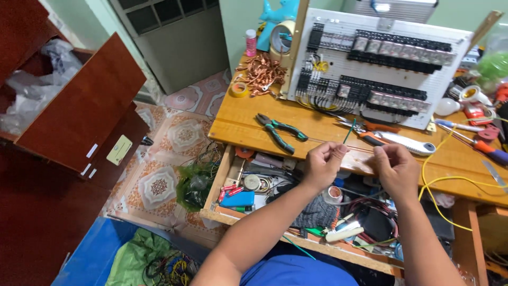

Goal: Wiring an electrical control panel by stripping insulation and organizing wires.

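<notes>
Left hand [324, 161] pinching a thin green wire [346, 132], right hand [394, 167] closed near it, hold unclear, mid-frame; could slip into the open drawer [222, 182] if loosened

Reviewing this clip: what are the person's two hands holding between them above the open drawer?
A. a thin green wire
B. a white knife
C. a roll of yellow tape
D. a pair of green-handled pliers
A: the left hand and right hand pinch a thin green wire, while the green-handled pliers lie untouched on the wooden table.
</notes>
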